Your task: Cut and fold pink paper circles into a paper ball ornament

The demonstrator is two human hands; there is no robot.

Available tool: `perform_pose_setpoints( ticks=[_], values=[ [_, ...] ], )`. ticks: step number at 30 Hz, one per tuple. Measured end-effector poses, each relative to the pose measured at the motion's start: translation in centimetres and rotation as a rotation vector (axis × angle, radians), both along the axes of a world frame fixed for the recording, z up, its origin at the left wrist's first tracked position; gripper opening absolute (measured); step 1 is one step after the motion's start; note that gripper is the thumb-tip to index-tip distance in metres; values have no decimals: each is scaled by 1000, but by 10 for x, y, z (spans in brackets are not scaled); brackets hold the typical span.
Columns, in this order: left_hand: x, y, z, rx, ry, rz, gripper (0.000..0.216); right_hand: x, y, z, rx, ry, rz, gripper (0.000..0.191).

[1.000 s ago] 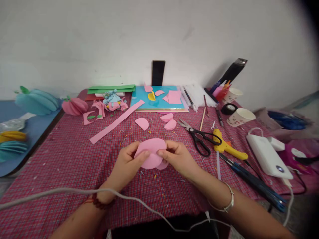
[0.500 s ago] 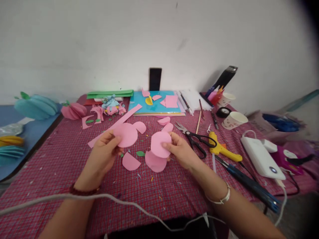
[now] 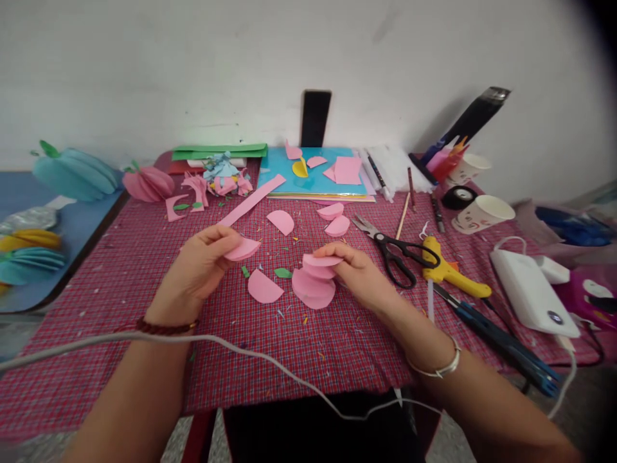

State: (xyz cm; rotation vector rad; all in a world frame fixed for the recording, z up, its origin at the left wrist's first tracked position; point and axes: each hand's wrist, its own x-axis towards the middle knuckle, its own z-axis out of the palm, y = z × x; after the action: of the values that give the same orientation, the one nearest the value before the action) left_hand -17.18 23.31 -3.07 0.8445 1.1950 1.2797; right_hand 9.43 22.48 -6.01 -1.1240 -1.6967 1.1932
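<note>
My left hand point(image 3: 197, 267) pinches a pink paper piece point(image 3: 247, 249) between thumb and fingers; it shows as a half-round shape, tilted or folded. Another pink paper disc point(image 3: 319, 262) is gripped by my right hand point(image 3: 359, 270), its edge turned toward me so that it looks narrow. Below that hand lies a round pink paper point(image 3: 313, 292) with a crease. Between the hands on the cloth are a folded pink half-circle point(image 3: 265, 287) and a small green paper leaf point(image 3: 283, 273). More pink half-circles point(image 3: 281, 222) lie beyond.
Black-handled scissors point(image 3: 398, 254), a yellow glue gun point(image 3: 453, 276) and a blue cutter point(image 3: 506, 344) lie at right, near a white power bank point(image 3: 535, 292). A white cable point(image 3: 270, 363) crosses in front of my forearms. Paper pumpkins point(image 3: 147, 183) stand at left.
Both discs were face-on and have been tipped or folded to narrow shapes. The view has shifted, showing the table's front edge.
</note>
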Motion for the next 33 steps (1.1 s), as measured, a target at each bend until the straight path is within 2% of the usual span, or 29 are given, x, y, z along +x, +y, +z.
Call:
perform_pose_setpoints(
  ticks=[5, 8, 10, 13, 17, 21, 23, 26, 29, 31, 33],
  values=[
    [1, -8, 0, 61, 244, -350, 11, -9, -20, 4, 293, -453, 256, 39],
    [2, -11, 3, 75, 423, -569, 7, -8, -25, 7, 357, -672, 318, 41],
    [4, -10, 3, 100, 548, -712, 5, -8, -27, 9, 379, -739, 341, 40],
    [6, -8, -3, 214, 769, -805, 9, -7, -30, 13, 395, -779, 356, 39],
    [4, -7, -13, 419, 1075, -724, 15, -4, -32, 22, 411, -758, 302, 38],
    [5, -7, -16, 448, 1204, -679, 18, -6, -4, 36, 393, -656, 101, 22],
    [8, -6, -14, 448, 1165, -596, 18, -15, 23, 38, 334, -627, 57, 20],
    [10, -5, -7, 408, 1063, -315, 19, -40, 66, 30, 289, -702, -10, 21],
    [8, -5, -1, 333, 963, -48, 18, -69, 94, 14, 340, -825, -67, 38],
    [5, -6, 1, 292, 885, 43, 18, -83, 102, 5, 368, -907, -91, 48],
    [3, -6, 2, 260, 824, 68, 18, -91, 104, -1, 403, -962, -108, 42]
  ],
)
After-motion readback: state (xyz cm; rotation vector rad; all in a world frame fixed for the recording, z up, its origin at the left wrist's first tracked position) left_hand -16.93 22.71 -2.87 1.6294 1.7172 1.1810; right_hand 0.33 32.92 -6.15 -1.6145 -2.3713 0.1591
